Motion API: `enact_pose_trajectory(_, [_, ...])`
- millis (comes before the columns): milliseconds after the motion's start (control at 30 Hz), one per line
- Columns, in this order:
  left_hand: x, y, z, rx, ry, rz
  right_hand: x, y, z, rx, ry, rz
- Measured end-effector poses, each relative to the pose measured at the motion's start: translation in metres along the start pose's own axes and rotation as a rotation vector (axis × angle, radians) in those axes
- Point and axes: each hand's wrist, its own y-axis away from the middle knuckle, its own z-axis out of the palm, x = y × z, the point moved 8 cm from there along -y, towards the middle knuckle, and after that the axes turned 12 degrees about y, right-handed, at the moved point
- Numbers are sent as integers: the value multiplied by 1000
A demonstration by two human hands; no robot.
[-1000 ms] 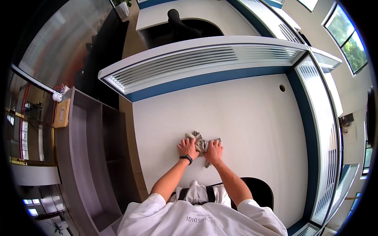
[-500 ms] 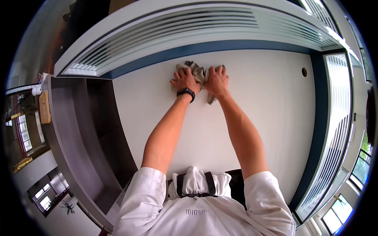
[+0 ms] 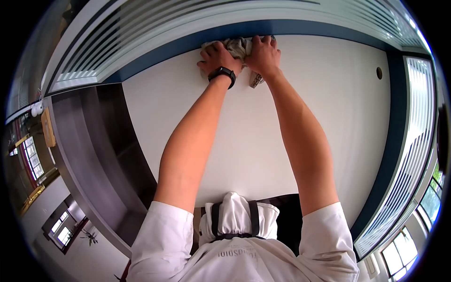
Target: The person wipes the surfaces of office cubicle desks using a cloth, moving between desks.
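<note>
A crumpled beige and grey cloth (image 3: 237,48) lies pressed on the white desk top (image 3: 244,136), close to its far edge. My left hand (image 3: 220,60), with a black watch (image 3: 222,75) at the wrist, bears down on the cloth's left side, fingers curled over it. On the cloth's right side my right hand (image 3: 264,55) grips it, fingers bent forward. A patterned corner of the cloth sticks out below the right palm. Both arms are stretched far forward, and the palms' undersides are hidden.
A blue-edged partition with striped glass (image 3: 197,30) runs along the back, and another striped glass panel (image 3: 408,127) stands at the right. Dark open shelving (image 3: 89,136) adjoins the left side. A round cable hole (image 3: 379,73) sits at the desk's upper right.
Both hands have pushed the cloth forward over the desk, up near the blue edge of the back partition. The camera view has also tipped and moved closer to the desk.
</note>
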Motion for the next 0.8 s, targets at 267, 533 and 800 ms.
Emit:
enact_pose_trajectory(267, [-8, 7, 8, 99, 42, 161, 11, 26, 10, 132, -104, 28])
enact_pose_trajectory(533, [4, 152, 45, -10, -31, 597, 83, 208, 38, 61, -156, 150])
enact_pose_trajectory(800, [-30, 321, 116, -48, 21, 931, 137, 387, 89, 72, -158, 293])
